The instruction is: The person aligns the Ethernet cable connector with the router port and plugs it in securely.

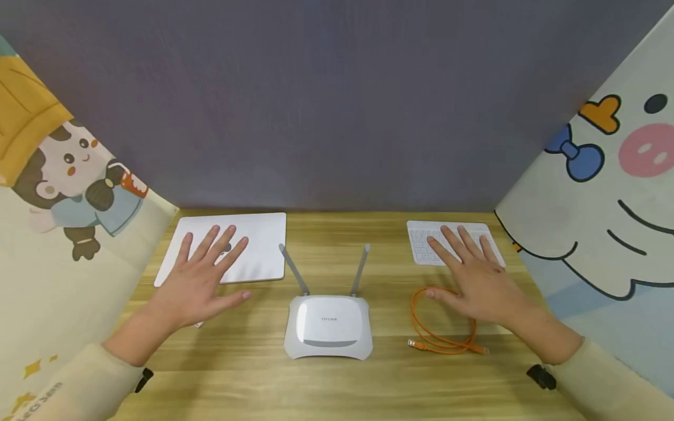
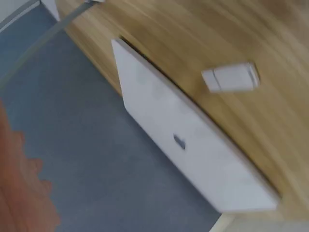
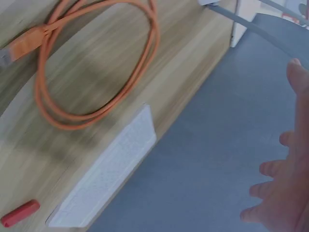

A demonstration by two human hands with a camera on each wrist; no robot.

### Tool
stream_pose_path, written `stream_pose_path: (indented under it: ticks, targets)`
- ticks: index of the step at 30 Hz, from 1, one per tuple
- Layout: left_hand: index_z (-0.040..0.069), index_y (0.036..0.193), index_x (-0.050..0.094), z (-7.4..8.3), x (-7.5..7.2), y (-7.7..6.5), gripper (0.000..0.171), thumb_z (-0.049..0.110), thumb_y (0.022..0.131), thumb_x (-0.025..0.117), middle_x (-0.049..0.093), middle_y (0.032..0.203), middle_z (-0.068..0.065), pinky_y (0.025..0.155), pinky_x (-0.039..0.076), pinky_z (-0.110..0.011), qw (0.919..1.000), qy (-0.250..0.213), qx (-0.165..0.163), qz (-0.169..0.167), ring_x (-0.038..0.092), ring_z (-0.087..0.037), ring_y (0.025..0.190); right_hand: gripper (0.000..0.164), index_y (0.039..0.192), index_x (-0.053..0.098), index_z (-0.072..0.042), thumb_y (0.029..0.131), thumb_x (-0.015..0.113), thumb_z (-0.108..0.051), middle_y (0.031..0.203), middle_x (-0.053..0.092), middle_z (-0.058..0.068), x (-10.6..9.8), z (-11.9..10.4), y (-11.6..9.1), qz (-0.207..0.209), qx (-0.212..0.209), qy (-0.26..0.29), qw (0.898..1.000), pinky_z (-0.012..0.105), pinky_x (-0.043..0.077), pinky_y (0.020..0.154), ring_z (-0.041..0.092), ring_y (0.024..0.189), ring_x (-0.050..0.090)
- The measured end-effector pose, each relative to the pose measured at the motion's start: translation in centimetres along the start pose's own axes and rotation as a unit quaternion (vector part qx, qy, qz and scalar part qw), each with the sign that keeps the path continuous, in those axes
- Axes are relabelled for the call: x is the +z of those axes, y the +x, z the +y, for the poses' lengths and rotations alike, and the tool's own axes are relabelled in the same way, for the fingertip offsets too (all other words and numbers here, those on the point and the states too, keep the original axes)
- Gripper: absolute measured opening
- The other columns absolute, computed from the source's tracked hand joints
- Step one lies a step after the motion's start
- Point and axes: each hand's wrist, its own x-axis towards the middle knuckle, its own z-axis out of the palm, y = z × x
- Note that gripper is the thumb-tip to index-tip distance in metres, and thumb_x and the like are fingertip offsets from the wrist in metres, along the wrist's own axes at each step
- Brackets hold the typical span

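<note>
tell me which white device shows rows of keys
The keyboard, on the right, beyond the orange cable. The laptop, on the left, shows a dark logo instead; the router has two antennas.

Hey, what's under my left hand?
In the head view, your left hand covers part of the laptop and most of a white block. The left wrist view shows both; their undersides are hidden.

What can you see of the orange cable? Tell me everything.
The orange cable is thin, plastic-looking and loosely coiled, with a plug at each end, neither connected. It lies on the table, right of the router, nearer the camera than the keyboard. The right hand is spread above it, not touching.
</note>
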Motion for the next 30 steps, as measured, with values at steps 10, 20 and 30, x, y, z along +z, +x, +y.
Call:
stream_pose_path:
  ticks: [10, 20, 30]
  targets:
    - [0.024, 0.156, 0.019, 3.6, 2.7, -0.8, 0.087, 0.051, 0.087, 0.065, 0.026, 0.158, -0.008, 0.108, 0.03, -0.06, 0.9623, -0.258, -0.087, -0.002, 0.032, -0.035, 0.14, 0.094, 0.155, 0.019, -0.03, 0.081, 0.068, -0.059, 0.157, 0.03, 0.003, 1.2, -2.8, 1.1, 0.029, 0.023, 0.186, 0.982, 0.057, 0.044, 0.097, 0.033, 0.136, 0.04]
    - [0.024, 0.152, 0.029, 6.9, 6.1, -0.7, 0.077, 0.05, 0.089, 0.063, 0.045, 0.148, -0.009, 0.098, 0.043, -0.058, 0.9074, -0.393, -0.132, -0.068, 0.051, -0.035, 0.125, 0.081, 0.149, 0.036, -0.032, 0.081, 0.061, -0.067, 0.144, 0.048, -0.008, 5.3, -6.9, 1.8, -0.038, 0.031, 0.272, 0.961, 0.047, 0.049, 0.094, 0.019, 0.121, 0.056]
    - [0.012, 0.152, 0.031, 9.2, 7.9, -0.4, 0.094, 0.068, 0.082, 0.059, 0.035, 0.154, -0.008, 0.112, 0.027, -0.055, 0.9121, -0.37, -0.117, -0.133, 0.034, -0.034, 0.14, 0.078, 0.143, 0.048, -0.024, 0.079, 0.066, -0.064, 0.14, 0.054, -0.004, 9.0, -9.6, 2.0, -0.087, 0.0, 0.294, 0.952, 0.041, 0.042, 0.105, 0.016, 0.128, 0.051]
